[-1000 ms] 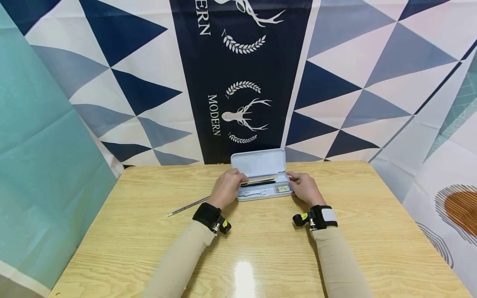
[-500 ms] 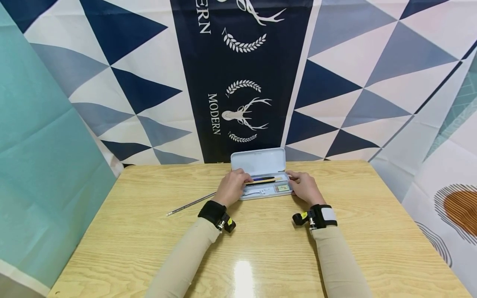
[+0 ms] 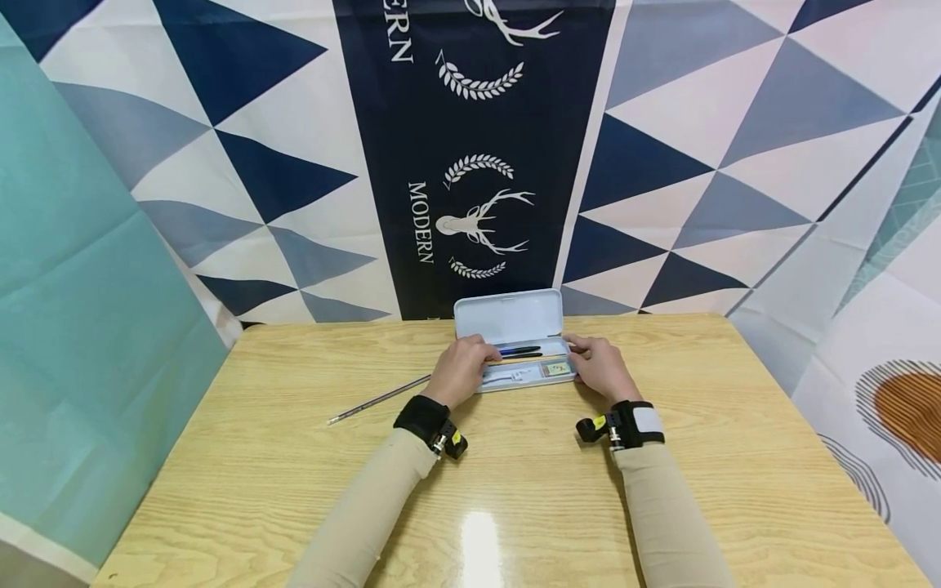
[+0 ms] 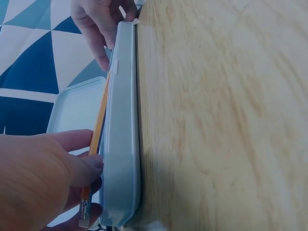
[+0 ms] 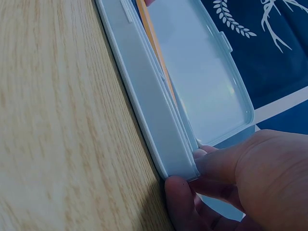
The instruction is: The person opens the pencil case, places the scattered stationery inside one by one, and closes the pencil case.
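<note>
A light blue pencil case [image 3: 509, 317] stands at the back of the table, its lid raised. My left hand [image 3: 457, 369] is over the case's left end and pinches an orange pencil [image 4: 99, 122] between thumb and fingers, near its eraser end. The pencil lies lengthwise along the tray opening. Dark pens [image 3: 520, 351] lie behind it in the tray, partly covered by my left hand. In the front compartment are a small green-and-white block [image 3: 557, 369] and a white item [image 3: 520, 376] of unclear kind. My right hand [image 3: 603, 366] grips the case's right end, fingers curled round the corner.
A grey pencil [image 3: 378, 400] lies slantwise on the wooden table [image 3: 544, 490], left of the case, its far end hidden by my left hand. A patterned cloth [image 3: 485, 122] hangs behind the table's back edge, close to the lid.
My left hand has shifted right along the case with the orange pencil. The pencil now sits in front of the dark pens, which show more. My right hand stays at the case's end.
</note>
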### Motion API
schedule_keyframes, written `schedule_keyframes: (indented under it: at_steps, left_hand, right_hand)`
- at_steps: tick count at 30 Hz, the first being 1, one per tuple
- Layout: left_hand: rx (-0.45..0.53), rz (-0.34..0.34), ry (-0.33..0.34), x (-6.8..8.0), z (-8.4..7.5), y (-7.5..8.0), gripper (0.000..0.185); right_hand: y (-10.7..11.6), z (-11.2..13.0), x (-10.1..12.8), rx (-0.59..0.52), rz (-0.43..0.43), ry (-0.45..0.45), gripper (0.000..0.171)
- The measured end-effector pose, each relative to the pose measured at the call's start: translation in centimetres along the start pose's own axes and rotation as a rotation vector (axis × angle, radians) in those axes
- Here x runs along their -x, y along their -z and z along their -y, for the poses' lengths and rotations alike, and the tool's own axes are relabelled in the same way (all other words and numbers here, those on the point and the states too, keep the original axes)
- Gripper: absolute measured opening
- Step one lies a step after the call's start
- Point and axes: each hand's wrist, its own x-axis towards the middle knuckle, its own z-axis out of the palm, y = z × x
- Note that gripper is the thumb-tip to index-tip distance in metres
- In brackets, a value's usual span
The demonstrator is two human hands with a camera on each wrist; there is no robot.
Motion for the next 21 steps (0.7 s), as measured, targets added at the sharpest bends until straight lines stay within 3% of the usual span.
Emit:
schedule_keyframes:
  at_steps: [3, 14, 19, 21]
  left_hand:
    - [0.008, 0.029, 0.013, -0.6, 1.3, -1.6, 0.03]
    - [-0.073, 0.044, 0.001, -0.8, 1.6, -2.1, 0.03]
    - [-0.039, 0.033, 0.014, -0.4, 0.8, -1.3, 0.031]
    - [-0.023, 0.033, 0.011, 0.1, -0.5, 0.3, 0.031]
  right_hand:
    - [0.1, 0.1, 0.0, -0.002, 0.002, 0.001, 0.047]
    - [0.1, 0.3, 0.3, 0.005, 0.0, -0.001, 0.047]
    - [0.0, 0.3, 0.3, 0.011, -0.001, 0.0, 0.047]
    - [0.0, 0.3, 0.3, 0.011, -0.001, 0.0, 0.047]
